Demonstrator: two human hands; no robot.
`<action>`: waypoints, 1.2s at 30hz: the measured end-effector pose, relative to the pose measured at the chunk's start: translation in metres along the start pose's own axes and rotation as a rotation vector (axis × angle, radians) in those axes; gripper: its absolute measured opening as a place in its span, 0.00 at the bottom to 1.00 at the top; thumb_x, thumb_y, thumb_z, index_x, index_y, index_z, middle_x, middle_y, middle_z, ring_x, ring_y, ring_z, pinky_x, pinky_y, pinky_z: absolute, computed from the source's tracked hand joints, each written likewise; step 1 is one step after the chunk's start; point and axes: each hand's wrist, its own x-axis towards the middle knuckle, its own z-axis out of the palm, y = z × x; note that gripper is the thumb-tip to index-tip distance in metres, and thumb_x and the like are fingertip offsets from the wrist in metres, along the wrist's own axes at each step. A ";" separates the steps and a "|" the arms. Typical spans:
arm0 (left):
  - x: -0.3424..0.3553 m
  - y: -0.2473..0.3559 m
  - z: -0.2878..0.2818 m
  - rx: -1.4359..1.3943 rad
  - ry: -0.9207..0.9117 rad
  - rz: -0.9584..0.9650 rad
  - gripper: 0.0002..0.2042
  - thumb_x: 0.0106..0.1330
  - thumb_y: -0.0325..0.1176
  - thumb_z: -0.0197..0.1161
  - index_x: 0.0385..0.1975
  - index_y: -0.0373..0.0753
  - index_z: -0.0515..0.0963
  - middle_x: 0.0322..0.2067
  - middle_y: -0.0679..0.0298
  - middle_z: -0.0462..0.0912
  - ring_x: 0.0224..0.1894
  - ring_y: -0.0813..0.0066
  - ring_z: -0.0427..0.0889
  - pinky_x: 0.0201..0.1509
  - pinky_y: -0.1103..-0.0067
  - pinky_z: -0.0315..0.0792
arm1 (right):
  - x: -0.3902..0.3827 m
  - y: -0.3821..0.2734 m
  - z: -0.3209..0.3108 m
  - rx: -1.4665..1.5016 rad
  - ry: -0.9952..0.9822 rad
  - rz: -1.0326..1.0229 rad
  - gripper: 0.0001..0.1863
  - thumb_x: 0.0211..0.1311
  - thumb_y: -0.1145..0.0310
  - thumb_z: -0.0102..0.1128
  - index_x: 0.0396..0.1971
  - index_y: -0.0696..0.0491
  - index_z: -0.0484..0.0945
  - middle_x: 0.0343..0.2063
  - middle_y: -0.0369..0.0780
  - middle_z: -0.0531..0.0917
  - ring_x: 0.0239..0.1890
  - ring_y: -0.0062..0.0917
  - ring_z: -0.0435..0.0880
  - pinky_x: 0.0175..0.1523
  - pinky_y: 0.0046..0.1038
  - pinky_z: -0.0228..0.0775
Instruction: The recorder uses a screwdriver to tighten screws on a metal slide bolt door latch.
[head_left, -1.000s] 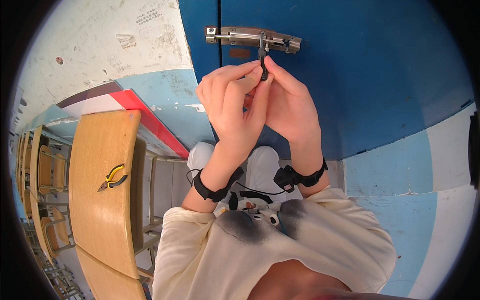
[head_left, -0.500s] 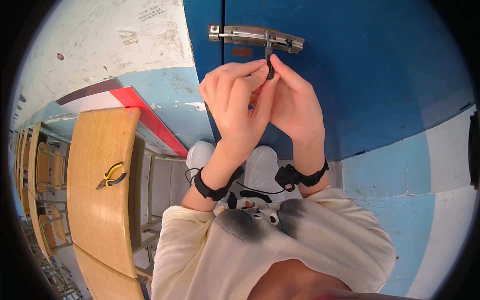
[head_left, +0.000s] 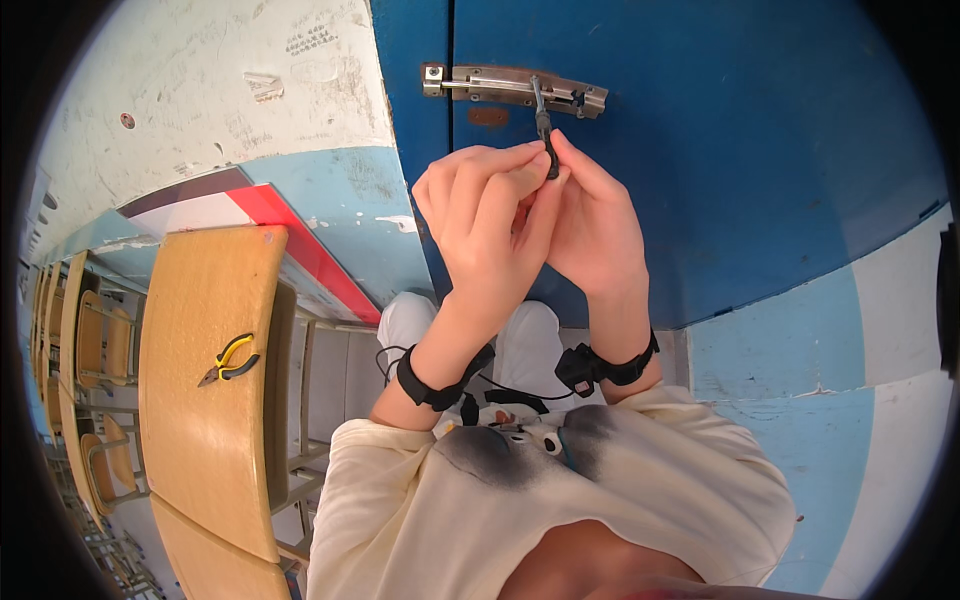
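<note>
My left hand [head_left: 485,210] and my right hand [head_left: 600,215] meet below a steel slide bolt [head_left: 490,82] on a blue door [head_left: 720,130]. Both have their fingertips closed around the black grip of a small tool [head_left: 549,150]; its thin metal shaft reaches up to the middle of the bolt. The exact point of contact at the bolt is too small to tell. A rusty plate [head_left: 488,116] sits on the door just under the bolt. Black straps with devices and cable are on both my wrists.
At the left, yellow-and-black pliers [head_left: 228,358] lie on a wooden desk [head_left: 200,450], with chairs and more desks [head_left: 95,330] beyond. A white and light blue wall [head_left: 220,80] with a red-striped board [head_left: 300,245] borders the door. My legs are below my hands.
My hands and the tool sit slightly lower and further right in the picture, as does the bolt, so the view has shifted. The grip on the tool looks the same.
</note>
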 end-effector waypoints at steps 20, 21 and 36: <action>0.003 0.001 -0.012 -0.023 -0.105 -0.093 0.11 0.47 0.20 0.71 0.28 0.35 0.76 0.33 0.61 0.83 0.34 0.71 0.76 0.41 0.79 0.66 | 0.005 0.007 0.002 0.123 -0.043 0.014 0.09 0.64 0.61 0.55 0.28 0.50 0.74 0.24 0.32 0.76 0.27 0.20 0.73 0.36 0.25 0.65; 0.005 0.001 -0.011 -0.026 -0.127 -0.069 0.10 0.49 0.20 0.70 0.28 0.34 0.75 0.33 0.60 0.82 0.34 0.71 0.76 0.40 0.80 0.66 | 0.005 0.008 0.001 0.153 -0.060 -0.002 0.10 0.64 0.61 0.57 0.27 0.50 0.74 0.23 0.32 0.75 0.26 0.19 0.72 0.34 0.24 0.65; 0.014 -0.001 -0.016 0.027 -0.202 -0.012 0.11 0.58 0.16 0.61 0.40 0.32 0.77 0.41 0.58 0.81 0.42 0.72 0.78 0.47 0.78 0.71 | 0.012 0.015 -0.001 0.248 -0.231 -0.043 0.10 0.65 0.60 0.55 0.32 0.51 0.75 0.28 0.30 0.75 0.33 0.14 0.72 0.42 0.21 0.64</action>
